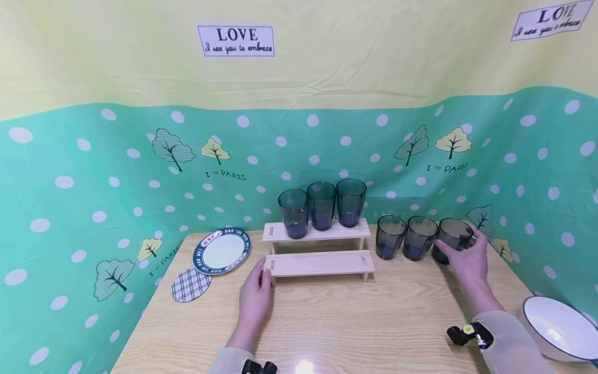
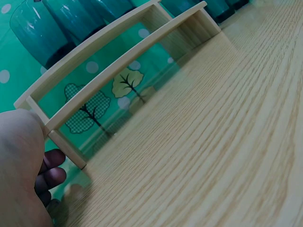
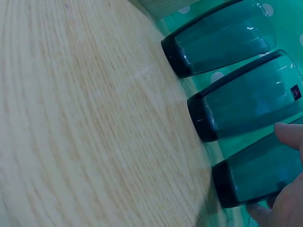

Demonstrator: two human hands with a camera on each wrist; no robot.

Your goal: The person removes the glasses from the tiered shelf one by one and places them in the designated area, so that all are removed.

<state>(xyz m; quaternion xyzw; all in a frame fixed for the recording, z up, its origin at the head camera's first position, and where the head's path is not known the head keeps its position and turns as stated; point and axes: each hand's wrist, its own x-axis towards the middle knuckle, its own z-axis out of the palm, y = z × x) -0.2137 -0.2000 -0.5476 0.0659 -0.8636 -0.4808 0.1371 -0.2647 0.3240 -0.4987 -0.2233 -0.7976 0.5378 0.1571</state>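
My right hand [image 1: 469, 265] grips a dark tinted drinking glass [image 1: 452, 235], thumb on its left side and fingers round its right. In the right wrist view this glass [image 3: 255, 175] stands upright at the end of a row, its base close to the tabletop. Beside it are two matching glasses [image 1: 420, 238], [image 3: 246, 101]. My left hand [image 1: 254, 298] holds the left end of a two-step wooden rack [image 1: 320, 264], fingertips [image 2: 56, 176] showing behind its leg in the left wrist view. Three more tinted glasses [image 1: 322, 205] stand upright on the rack's upper step.
A blue-rimmed plate [image 1: 221, 251] and a checked round coaster [image 1: 190, 284] lie at the left of the wooden table [image 1: 374, 322]. A white bowl [image 1: 560, 327] sits at the right edge near my sleeve. A patterned green cloth [image 1: 299, 140] hangs close behind the glasses.
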